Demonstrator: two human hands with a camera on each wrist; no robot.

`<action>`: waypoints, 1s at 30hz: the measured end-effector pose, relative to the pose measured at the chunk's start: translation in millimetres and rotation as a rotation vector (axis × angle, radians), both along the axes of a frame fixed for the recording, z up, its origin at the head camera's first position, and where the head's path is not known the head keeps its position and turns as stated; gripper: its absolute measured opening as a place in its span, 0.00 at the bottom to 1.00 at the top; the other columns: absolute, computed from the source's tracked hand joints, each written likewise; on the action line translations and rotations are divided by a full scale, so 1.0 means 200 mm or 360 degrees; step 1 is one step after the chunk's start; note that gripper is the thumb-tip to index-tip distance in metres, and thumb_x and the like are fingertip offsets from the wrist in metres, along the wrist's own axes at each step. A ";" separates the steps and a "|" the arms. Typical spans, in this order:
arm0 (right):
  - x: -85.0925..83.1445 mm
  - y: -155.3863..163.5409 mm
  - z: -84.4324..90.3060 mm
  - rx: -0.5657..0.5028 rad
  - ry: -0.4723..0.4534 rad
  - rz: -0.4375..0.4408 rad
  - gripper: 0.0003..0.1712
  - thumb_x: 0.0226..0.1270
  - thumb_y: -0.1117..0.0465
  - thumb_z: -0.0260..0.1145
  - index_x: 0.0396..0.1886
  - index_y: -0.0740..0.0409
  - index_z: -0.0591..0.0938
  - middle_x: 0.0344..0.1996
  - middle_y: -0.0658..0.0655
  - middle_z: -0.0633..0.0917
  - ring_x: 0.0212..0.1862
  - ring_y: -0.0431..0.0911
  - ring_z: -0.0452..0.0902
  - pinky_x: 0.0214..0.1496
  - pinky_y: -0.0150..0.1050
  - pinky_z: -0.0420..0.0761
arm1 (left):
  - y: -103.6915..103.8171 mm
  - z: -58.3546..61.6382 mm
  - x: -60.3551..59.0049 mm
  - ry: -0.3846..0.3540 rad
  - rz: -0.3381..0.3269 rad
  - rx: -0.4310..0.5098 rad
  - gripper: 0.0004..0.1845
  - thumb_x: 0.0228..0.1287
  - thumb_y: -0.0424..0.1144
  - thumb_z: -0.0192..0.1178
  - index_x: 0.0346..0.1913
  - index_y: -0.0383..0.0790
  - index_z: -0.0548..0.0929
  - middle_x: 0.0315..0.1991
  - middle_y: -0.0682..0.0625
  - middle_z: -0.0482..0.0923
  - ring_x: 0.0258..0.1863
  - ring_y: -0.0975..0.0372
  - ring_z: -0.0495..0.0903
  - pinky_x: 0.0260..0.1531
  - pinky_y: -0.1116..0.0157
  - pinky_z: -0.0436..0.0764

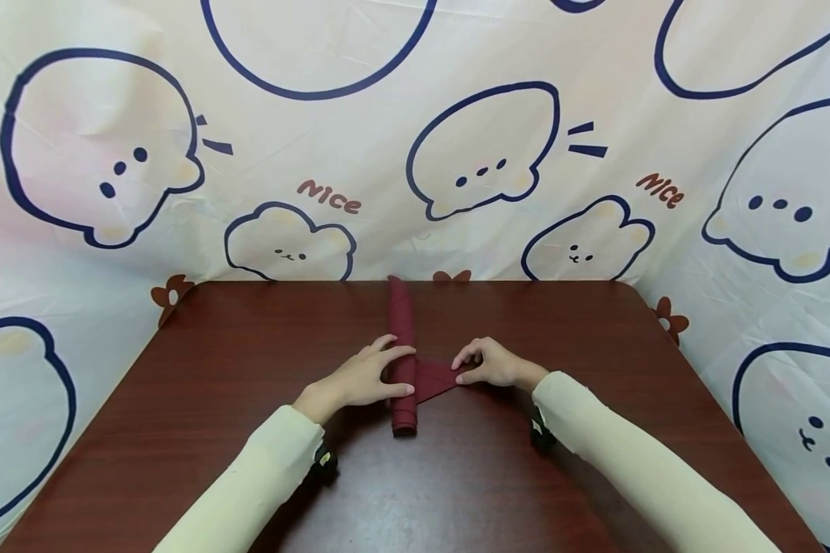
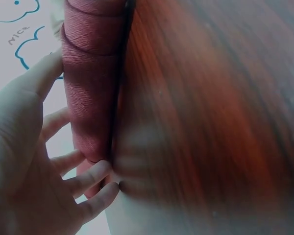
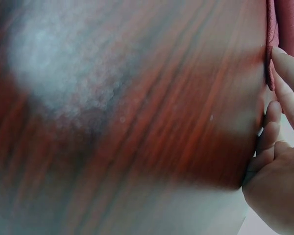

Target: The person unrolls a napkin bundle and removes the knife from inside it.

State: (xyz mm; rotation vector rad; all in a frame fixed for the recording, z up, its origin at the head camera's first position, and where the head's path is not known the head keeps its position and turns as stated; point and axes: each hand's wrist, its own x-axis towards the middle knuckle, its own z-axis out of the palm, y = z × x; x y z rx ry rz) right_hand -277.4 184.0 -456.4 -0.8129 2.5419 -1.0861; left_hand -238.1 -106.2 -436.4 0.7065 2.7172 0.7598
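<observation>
A dark red cloth napkin [image 1: 403,315] lies on the table, mostly rolled into a long tube pointing away from me. A flat triangular flap [image 1: 434,378] sticks out from the tube's right side. My left hand [image 1: 366,375] rests across the tube with spread fingers, its thumb nearer me. In the left wrist view, those fingertips [image 2: 102,169] lie against the rolled cloth. At the flap's pointed end, my right hand [image 1: 494,364] pinches the corner between thumb and forefinger, other fingers loosely bent. The right wrist view catches only the cloth's edge [image 3: 271,73] beside the thumb.
The brown wooden table [image 1: 263,322] has rounded far corners. A pale curtain [image 1: 387,153] with cartoon outlines hangs behind it and along both sides. The tube's far end reaches the table's back edge. Dark wrist devices [image 1: 325,463] sit under both cream sleeves [image 1: 263,468].
</observation>
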 end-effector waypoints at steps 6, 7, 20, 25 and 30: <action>0.00 0.00 -0.01 -0.0008 -0.0014 0.0004 0.09 0.59 0.64 0.76 0.39 0.61 0.89 0.38 0.59 0.85 0.42 0.44 0.71 0.46 0.33 0.69 | -0.04 0.01 0.02 -0.0042 0.0003 0.0041 0.38 0.64 0.58 0.64 0.76 0.55 0.67 0.80 0.41 0.54 0.76 0.41 0.60 0.67 0.36 0.68; 0.00 0.00 -0.01 -0.0003 -0.0017 0.0005 0.09 0.59 0.64 0.76 0.39 0.60 0.89 0.39 0.59 0.85 0.42 0.43 0.71 0.46 0.33 0.69 | -0.05 0.01 0.02 -0.0044 0.0002 0.0041 0.38 0.65 0.58 0.64 0.76 0.55 0.67 0.80 0.42 0.53 0.77 0.41 0.59 0.67 0.36 0.68; 0.00 0.01 0.01 0.0010 -0.0043 0.0009 0.09 0.60 0.64 0.76 0.40 0.61 0.89 0.40 0.59 0.85 0.43 0.45 0.71 0.48 0.36 0.69 | -0.11 0.02 0.02 -0.0035 -0.0008 0.0041 0.38 0.65 0.56 0.64 0.76 0.53 0.64 0.80 0.41 0.55 0.77 0.42 0.59 0.70 0.38 0.66; -0.01 0.01 0.01 0.0031 -0.0060 -0.0010 0.09 0.60 0.63 0.76 0.40 0.60 0.89 0.40 0.59 0.85 0.44 0.44 0.70 0.48 0.37 0.69 | -0.13 0.02 0.03 -0.0047 -0.0001 0.0044 0.39 0.66 0.55 0.64 0.77 0.53 0.63 0.79 0.42 0.56 0.77 0.44 0.60 0.70 0.39 0.66; 0.00 0.00 0.01 0.0029 -0.0064 -0.0016 0.09 0.60 0.63 0.76 0.40 0.60 0.89 0.40 0.59 0.85 0.43 0.44 0.70 0.48 0.36 0.69 | -0.16 0.02 0.04 -0.0045 0.0013 0.0052 0.40 0.66 0.54 0.65 0.77 0.52 0.63 0.79 0.44 0.58 0.77 0.46 0.60 0.72 0.40 0.65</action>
